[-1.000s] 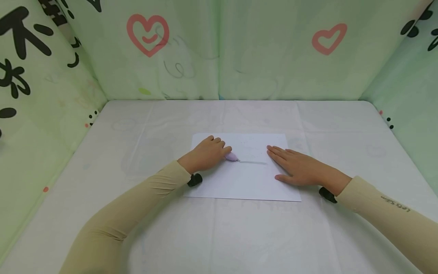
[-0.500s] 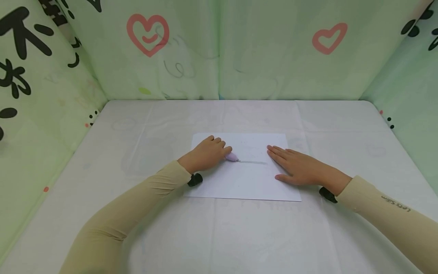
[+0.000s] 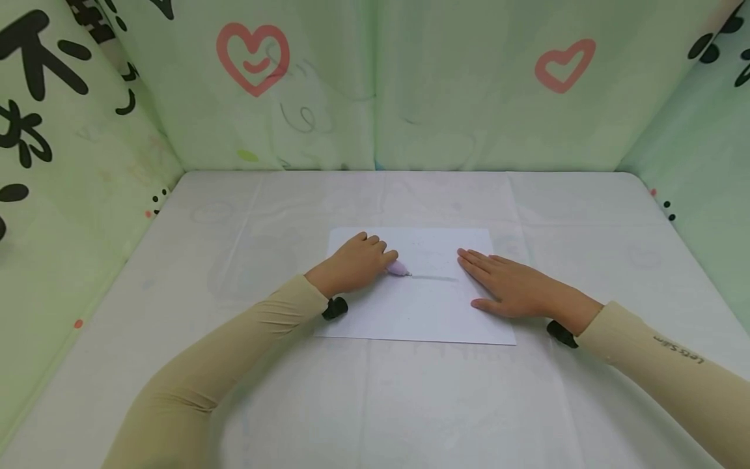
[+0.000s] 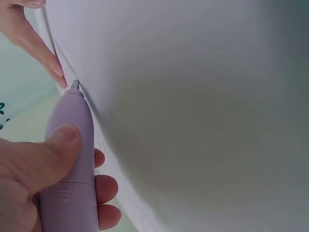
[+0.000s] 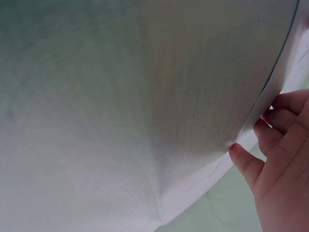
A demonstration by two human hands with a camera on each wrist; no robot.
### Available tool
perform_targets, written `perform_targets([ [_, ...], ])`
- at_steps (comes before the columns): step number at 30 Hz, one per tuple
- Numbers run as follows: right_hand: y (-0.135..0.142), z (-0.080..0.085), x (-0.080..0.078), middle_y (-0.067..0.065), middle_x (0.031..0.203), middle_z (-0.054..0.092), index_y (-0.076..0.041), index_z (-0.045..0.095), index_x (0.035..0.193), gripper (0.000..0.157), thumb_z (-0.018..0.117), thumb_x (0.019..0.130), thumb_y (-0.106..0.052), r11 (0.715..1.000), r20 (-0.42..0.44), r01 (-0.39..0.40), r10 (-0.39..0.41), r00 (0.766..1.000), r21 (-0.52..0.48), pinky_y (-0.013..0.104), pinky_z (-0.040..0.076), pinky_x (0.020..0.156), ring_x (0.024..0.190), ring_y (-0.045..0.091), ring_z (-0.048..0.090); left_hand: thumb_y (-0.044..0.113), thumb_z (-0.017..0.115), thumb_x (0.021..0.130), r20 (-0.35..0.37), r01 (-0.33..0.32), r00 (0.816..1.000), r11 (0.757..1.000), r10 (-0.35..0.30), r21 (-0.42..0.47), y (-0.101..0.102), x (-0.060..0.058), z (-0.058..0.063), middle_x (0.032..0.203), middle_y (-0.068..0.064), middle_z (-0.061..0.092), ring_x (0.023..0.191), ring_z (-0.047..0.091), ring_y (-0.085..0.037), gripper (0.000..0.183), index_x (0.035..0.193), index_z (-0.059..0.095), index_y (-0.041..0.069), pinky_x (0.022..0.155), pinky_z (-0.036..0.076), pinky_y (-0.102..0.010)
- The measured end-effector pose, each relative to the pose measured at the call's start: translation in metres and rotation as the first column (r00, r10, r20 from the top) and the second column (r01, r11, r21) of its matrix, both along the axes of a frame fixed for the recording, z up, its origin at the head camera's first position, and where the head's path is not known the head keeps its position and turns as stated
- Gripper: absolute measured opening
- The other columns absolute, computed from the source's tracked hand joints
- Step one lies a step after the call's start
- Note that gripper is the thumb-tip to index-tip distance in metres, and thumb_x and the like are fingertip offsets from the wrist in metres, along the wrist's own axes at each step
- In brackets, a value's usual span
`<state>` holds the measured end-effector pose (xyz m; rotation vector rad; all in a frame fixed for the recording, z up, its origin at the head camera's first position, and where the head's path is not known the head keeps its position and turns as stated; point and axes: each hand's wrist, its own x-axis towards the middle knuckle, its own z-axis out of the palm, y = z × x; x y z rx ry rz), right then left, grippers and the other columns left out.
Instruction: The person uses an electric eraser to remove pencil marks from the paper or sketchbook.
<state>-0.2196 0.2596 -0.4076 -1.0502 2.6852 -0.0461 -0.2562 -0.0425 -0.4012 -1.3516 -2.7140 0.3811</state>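
My left hand point(image 3: 354, 266) grips a thick lilac pen-shaped tool point(image 4: 70, 159), the thumb on its near side and fingertips showing round the far side in the left wrist view. Its narrow pale tip points right and meets, or nearly meets, a white sheet of paper point(image 3: 404, 319). Whether the tip touches cannot be made out. From the tip a thin grey streak point(image 3: 435, 279) runs right across the sheet. The right hand point(image 3: 508, 286) lies flat with straight fingers on the paper's right part; in the right wrist view its fingertips point(image 5: 235, 149) touch the surface.
A white cloth point(image 3: 281, 397) with faint creases covers the table under the paper. Green printed curtains point(image 3: 445, 117) with hearts and black shapes enclose the back and both sides. Dark wrist cameras point(image 3: 335, 308) sit under the cuffs.
The lilac tool and left fingers have crept very slightly to the right. The right hand and the paper look unmoved.
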Motion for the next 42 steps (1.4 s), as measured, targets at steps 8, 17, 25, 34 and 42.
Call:
perform_targets([
  [8, -0.0003, -0.0010, 0.0000, 0.015, 0.157, 0.015, 0.000, 0.019, 0.148, 0.073, 0.051, 0.095, -0.037, 1.000, -0.002, -0.001, 0.001, 1.000, 0.001, 0.050, 0.022, 0.113, 0.144, 0.032, 0.019, 0.022, 0.053, 0.096, 0.000, 0.010, 1.000, 1.000, -0.010, -0.014, -0.0004, 0.0017, 0.0006, 0.093, -0.003, 0.065, 0.085, 0.059, -0.018, 0.015, 0.108, 0.057, 0.014, 0.075, 0.041, -0.029],
  [17, -0.0005, 0.0002, 0.0005, 0.015, 0.157, 0.015, 0.001, 0.019, 0.148, 0.073, 0.051, 0.095, -0.037, 1.000, 0.005, 0.005, -0.005, 1.000, -0.001, 0.050, 0.022, 0.113, 0.144, 0.032, 0.018, 0.022, 0.055, 0.095, -0.041, 0.021, 0.999, 1.000, -0.021, -0.009, -0.0005, 0.0026, 0.0009, 0.092, -0.004, 0.065, 0.084, 0.059, -0.019, 0.014, 0.106, 0.058, 0.014, 0.074, 0.042, -0.030],
  [25, -0.0008, 0.0011, 0.0009, 0.016, 0.157, 0.016, 0.001, 0.019, 0.148, 0.072, 0.051, 0.095, -0.037, 1.000, 0.003, 0.000, 0.000, 1.000, -0.008, 0.051, 0.022, 0.113, 0.144, 0.033, 0.018, 0.022, 0.056, 0.094, -0.020, 0.032, 0.999, 0.999, -0.032, 0.014, -0.0002, 0.0029, 0.0017, 0.091, -0.004, 0.065, 0.083, 0.059, -0.019, 0.015, 0.106, 0.058, 0.014, 0.074, 0.041, -0.030],
  [34, -0.0019, 0.0008, 0.0007, 0.015, 0.157, 0.015, 0.001, 0.018, 0.148, 0.073, 0.051, 0.095, -0.037, 1.000, 0.010, 0.003, -0.003, 1.000, -0.007, 0.051, 0.021, 0.113, 0.145, 0.032, 0.018, 0.022, 0.056, 0.094, -0.043, 0.028, 0.999, 1.000, -0.028, -0.001, -0.0006, 0.0003, -0.0003, 0.091, -0.004, 0.066, 0.082, 0.060, -0.019, 0.013, 0.104, 0.058, 0.013, 0.074, 0.043, -0.030],
  [42, -0.0018, 0.0026, 0.0016, 0.016, 0.157, 0.016, 0.001, 0.019, 0.148, 0.072, 0.051, 0.095, -0.037, 1.000, 0.003, 0.000, 0.000, 1.000, -0.011, 0.051, 0.023, 0.113, 0.144, 0.033, 0.019, 0.022, 0.056, 0.094, -0.009, 0.035, 0.999, 0.999, -0.034, 0.016, -0.0004, 0.0029, 0.0009, 0.092, -0.004, 0.065, 0.084, 0.059, -0.019, 0.015, 0.107, 0.058, 0.014, 0.075, 0.042, -0.030],
])
